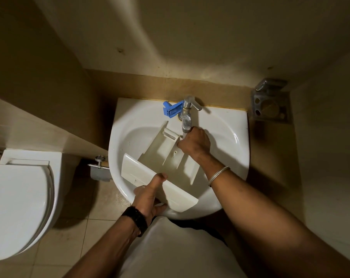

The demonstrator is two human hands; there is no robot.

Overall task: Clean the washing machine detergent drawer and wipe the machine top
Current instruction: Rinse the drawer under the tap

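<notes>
Fingers of the left hand (150, 194) are clamped on the front panel of the white detergent drawer (166, 167), thumb laid over its top edge, at the near rim of the washbasin (226, 125). Inside the basin the drawer is propped at a slant, its far end held by the curled fingers of the right hand (196, 144) just below the chrome tap (187, 114). Beside the tap, on the basin's back ledge, a blue plastic insert (172, 110) is laid; left of the basin a closed toilet (19, 199) is seen.

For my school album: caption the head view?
Two hands hold a detergent drawer in the sink.
</notes>
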